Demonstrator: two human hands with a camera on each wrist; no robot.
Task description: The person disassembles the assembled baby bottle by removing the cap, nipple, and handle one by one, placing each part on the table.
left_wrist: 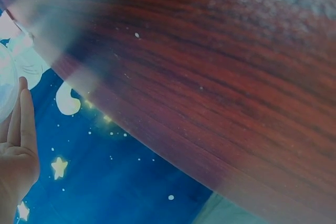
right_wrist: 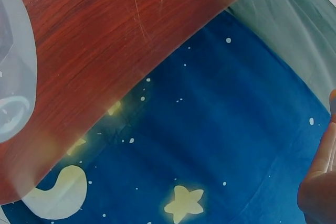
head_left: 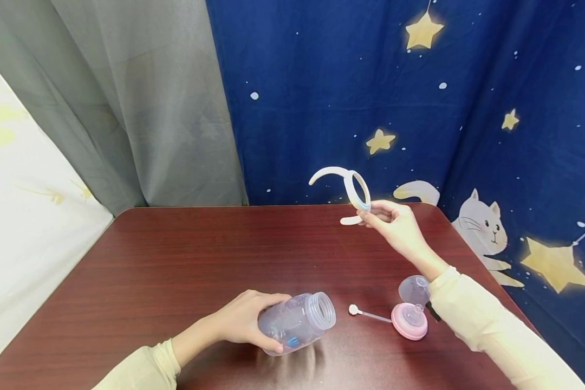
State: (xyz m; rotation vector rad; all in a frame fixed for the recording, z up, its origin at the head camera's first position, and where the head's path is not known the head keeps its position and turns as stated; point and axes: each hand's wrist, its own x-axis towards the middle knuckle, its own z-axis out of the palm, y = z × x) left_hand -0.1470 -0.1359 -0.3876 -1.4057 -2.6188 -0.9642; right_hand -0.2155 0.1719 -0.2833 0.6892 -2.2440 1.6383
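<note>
In the head view my left hand (head_left: 246, 319) grips a translucent baby bottle (head_left: 292, 325) round its body. The bottle is tilted, its open threaded neck pointing right. My right hand (head_left: 395, 225) pinches a white bottle handle ring (head_left: 358, 189) with two curved arms, raised near the table's far edge. On the table below the right forearm lies a pink nipple collar (head_left: 409, 322) with a straw (head_left: 376, 316) ending in a white ball. A clear cap (head_left: 413, 290) sits beside it, partly hidden by the sleeve. Both wrist views show only part of each hand.
The reddish-brown wooden table (head_left: 200, 249) spans the space before me. Behind it hang a grey curtain (head_left: 170, 108) and a blue curtain (head_left: 322, 81) with stars and a cat. A small black item (head_left: 433, 311) shows at the right sleeve.
</note>
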